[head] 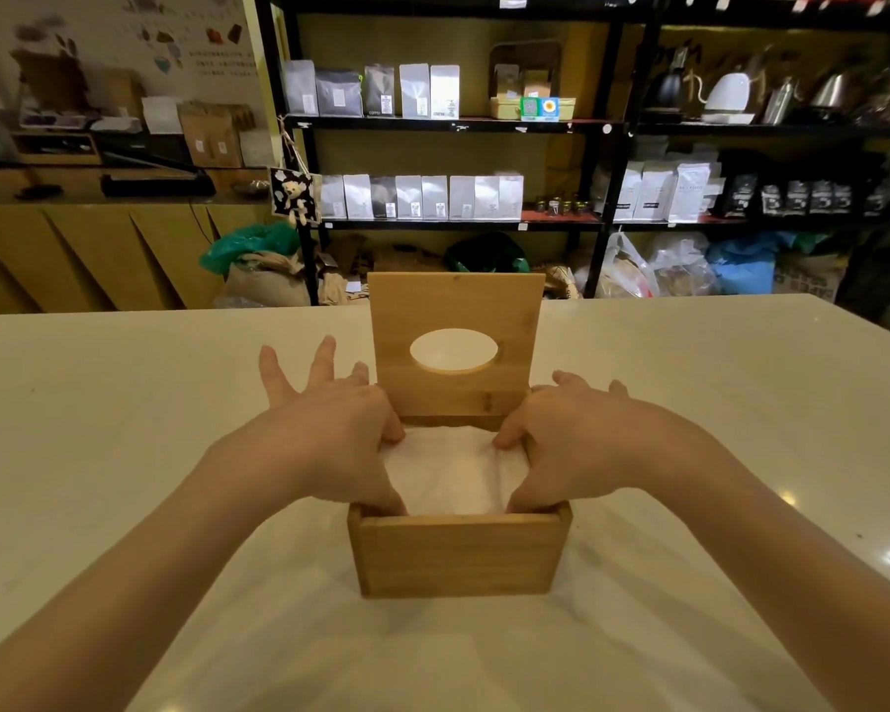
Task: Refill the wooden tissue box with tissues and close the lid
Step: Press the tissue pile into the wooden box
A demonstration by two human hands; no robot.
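The wooden tissue box (458, 555) stands in the middle of the pale table (124, 403). Its hinged lid (456, 305), with an oval hole, is upright at the far side. A stack of white tissues (453, 472) lies inside the box. My left hand (330, 434) presses on the stack's left edge, thumb and forefinger inside the box, the other fingers spread over the left wall. My right hand (571, 434) does the same on the right edge, thumb and forefinger tucked into the box.
Behind the table stand black shelves (607, 131) with coffee bags and kettles. Sacks and plastic bags (258, 259) sit on the floor under them. A wooden counter (99, 233) runs along the left.
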